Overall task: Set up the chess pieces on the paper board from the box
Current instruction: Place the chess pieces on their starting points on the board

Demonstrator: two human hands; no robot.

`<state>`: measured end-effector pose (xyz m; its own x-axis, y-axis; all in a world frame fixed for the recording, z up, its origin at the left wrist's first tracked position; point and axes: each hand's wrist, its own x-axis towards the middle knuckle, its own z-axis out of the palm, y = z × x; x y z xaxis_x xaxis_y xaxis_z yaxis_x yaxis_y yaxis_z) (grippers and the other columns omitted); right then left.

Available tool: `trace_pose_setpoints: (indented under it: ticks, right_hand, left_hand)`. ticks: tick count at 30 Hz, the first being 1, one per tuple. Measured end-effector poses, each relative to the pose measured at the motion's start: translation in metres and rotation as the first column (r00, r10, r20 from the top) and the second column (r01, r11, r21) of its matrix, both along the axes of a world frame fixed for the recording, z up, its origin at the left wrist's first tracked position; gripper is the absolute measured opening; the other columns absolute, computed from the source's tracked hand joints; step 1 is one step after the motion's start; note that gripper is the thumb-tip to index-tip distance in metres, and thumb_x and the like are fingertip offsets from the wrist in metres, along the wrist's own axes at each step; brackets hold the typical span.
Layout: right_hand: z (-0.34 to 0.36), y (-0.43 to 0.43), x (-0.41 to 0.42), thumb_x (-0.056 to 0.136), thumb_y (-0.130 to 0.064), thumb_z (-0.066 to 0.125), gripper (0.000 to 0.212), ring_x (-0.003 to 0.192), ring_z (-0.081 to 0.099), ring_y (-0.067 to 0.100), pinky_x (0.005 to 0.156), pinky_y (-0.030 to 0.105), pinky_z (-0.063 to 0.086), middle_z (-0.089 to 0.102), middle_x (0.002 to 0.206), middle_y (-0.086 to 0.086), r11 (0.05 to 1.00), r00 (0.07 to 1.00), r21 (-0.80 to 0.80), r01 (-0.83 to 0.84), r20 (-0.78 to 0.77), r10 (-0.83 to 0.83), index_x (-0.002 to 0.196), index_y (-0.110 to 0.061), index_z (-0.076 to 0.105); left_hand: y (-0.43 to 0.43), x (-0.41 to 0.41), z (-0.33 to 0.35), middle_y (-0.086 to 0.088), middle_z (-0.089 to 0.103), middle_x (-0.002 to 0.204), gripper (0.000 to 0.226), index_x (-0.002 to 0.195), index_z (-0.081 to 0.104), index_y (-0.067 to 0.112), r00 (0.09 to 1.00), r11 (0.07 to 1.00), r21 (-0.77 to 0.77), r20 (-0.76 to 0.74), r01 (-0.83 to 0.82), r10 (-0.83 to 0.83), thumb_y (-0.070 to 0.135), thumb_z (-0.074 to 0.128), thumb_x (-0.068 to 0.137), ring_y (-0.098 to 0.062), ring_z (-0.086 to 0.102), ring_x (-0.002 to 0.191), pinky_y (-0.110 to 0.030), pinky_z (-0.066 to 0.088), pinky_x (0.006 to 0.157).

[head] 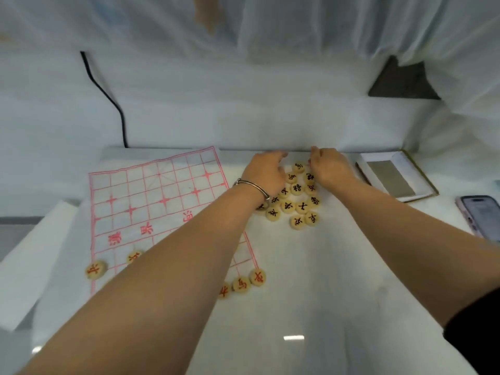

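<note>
We see the paper board (151,190) lying flat on the white worktop (311,307), its red grid turned slightly askew. Just beyond the board's right edge, beside its far half, the black-lettered pieces (295,204) lie face up in a tight cluster, touching one another. Both hands are over the far side of that cluster. The left hand (266,169), with a silver bracelet (253,186) at its wrist, comes in across the board's right side, and its forearm covers much of the board's near half. Its fingers are blurred, so we cannot tell whether it holds a piece. The right hand (328,166) is on the cluster's side away from the board, fingers bent down towards the pieces, and here too we cannot tell whether anything is pinched. Along the board's near end some red-lettered pieces lie face up: one (95,269) at the near left corner, one (134,256) on the grid just inside it, and a touching row of three (241,285) at the near right corner. Farther right of the board than the cluster, the box (389,177) lies open, and beyond it a phone (481,215) lies at the edge of view.
</note>
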<state>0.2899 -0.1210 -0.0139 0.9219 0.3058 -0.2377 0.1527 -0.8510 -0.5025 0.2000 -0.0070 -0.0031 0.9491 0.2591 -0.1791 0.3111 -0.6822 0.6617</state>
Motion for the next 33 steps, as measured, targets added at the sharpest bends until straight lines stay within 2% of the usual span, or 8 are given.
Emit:
trace_pose_setpoints:
  ticks: [2, 6, 11, 18, 24, 26, 29, 33]
  right_hand:
    - [0.016, -0.006, -0.012, 0.1, -0.005, 0.024, 0.036, 0.109, 0.052, 0.039, 0.077, 0.038, 0.041, 0.052, 0.121, 0.027, 1.0, 0.998, -0.004, 0.013, -0.068, -0.013, 0.131, 0.007, 0.038]
    - [0.049, -0.024, -0.02, 0.101, -0.011, 0.024, 0.035, 0.106, 0.054, 0.036, 0.085, 0.039, 0.041, 0.054, 0.116, 0.026, 0.994, 0.996, -0.098, -0.049, -0.084, 0.041, 0.123, 0.006, 0.045]
    - [0.098, -0.047, -0.039, 0.101, -0.007, 0.019, 0.037, 0.11, 0.053, 0.036, 0.092, 0.04, 0.044, 0.052, 0.119, 0.025, 0.965, 0.971, -0.18, -0.192, -0.177, 0.16, 0.125, 0.005, 0.045]
    - [0.14, -0.073, -0.048, 0.099, -0.002, 0.025, 0.029, 0.109, 0.052, 0.032, 0.085, 0.033, 0.042, 0.051, 0.12, 0.021, 0.963, 0.957, -0.182, -0.197, -0.248, 0.149, 0.12, 0.003, 0.044]
    - [0.12, -0.039, -0.04, 0.099, -0.018, 0.032, 0.029, 0.102, 0.059, 0.04, 0.091, 0.045, 0.048, 0.06, 0.109, 0.023, 0.984, 0.932, -0.06, -0.166, -0.335, 0.136, 0.104, 0.001, 0.053]
    - [0.111, -0.03, -0.039, 0.098, -0.017, 0.033, 0.024, 0.098, 0.06, 0.033, 0.082, 0.037, 0.047, 0.061, 0.103, 0.017, 0.961, 0.935, -0.135, -0.242, -0.297, 0.194, 0.098, -0.004, 0.053]
    - [0.101, -0.02, -0.039, 0.098, -0.017, 0.035, 0.023, 0.083, 0.051, 0.02, 0.069, 0.025, 0.035, 0.056, 0.09, 0.001, 0.886, 0.928, -0.286, -0.365, -0.194, 0.319, 0.1, -0.011, 0.058]
    - [0.077, -0.005, -0.035, 0.093, -0.02, 0.046, 0.021, 0.084, 0.061, 0.026, 0.07, 0.031, 0.05, 0.066, 0.094, 0.008, 0.804, 0.881, -0.359, -0.474, -0.19, 0.434, 0.097, -0.009, 0.063]
  left_hand:
    - [0.0, -0.006, 0.007, -0.014, 0.047, 0.14, 0.046, 0.14, 0.041, 0.012, 1.0, 1.0, 0.002, -0.03, -0.01, 0.01, 0.006, 0.039, 0.094, -0.027, 0.044, 0.13, -0.033, 0.037, 0.108]
    - [-0.016, -0.019, 0.036, -0.016, 0.043, 0.141, 0.048, 0.142, 0.037, 0.012, 0.988, 0.998, -0.024, -0.142, -0.062, 0.058, 0.007, 0.04, 0.095, -0.031, 0.041, 0.13, -0.035, 0.036, 0.108]
    - [-0.048, -0.04, 0.085, -0.014, 0.038, 0.143, 0.047, 0.142, 0.035, 0.012, 0.95, 0.958, -0.101, -0.19, -0.268, 0.246, 0.01, 0.039, 0.096, -0.03, 0.04, 0.129, -0.036, 0.036, 0.108]
    - [-0.079, -0.057, 0.139, -0.009, 0.041, 0.142, 0.048, 0.141, 0.038, 0.014, 0.891, 0.881, -0.202, -0.259, -0.427, 0.373, 0.007, 0.041, 0.094, -0.025, 0.042, 0.129, -0.029, 0.033, 0.105]
    - [-0.078, -0.06, 0.129, -0.005, 0.046, 0.142, 0.046, 0.138, 0.044, 0.018, 0.864, 0.84, -0.251, -0.3, -0.48, 0.404, 0.006, 0.039, 0.093, -0.023, 0.05, 0.123, -0.029, 0.04, 0.102]
    - [-0.072, -0.059, 0.119, -0.005, 0.045, 0.142, 0.047, 0.137, 0.044, 0.019, 0.854, 0.834, -0.25, -0.322, -0.492, 0.408, 0.004, 0.039, 0.093, -0.024, 0.05, 0.123, -0.029, 0.041, 0.101]
    - [-0.059, -0.058, 0.098, -0.005, 0.043, 0.141, 0.049, 0.137, 0.044, 0.018, 0.832, 0.822, -0.223, -0.342, -0.524, 0.437, 0.002, 0.041, 0.091, -0.025, 0.05, 0.123, -0.032, 0.043, 0.101]
    - [-0.038, -0.063, 0.074, -0.007, 0.05, 0.128, 0.047, 0.129, 0.052, 0.016, 0.819, 0.829, -0.156, -0.329, -0.537, 0.469, -0.003, 0.043, 0.086, -0.028, 0.057, 0.111, -0.036, 0.049, 0.095]
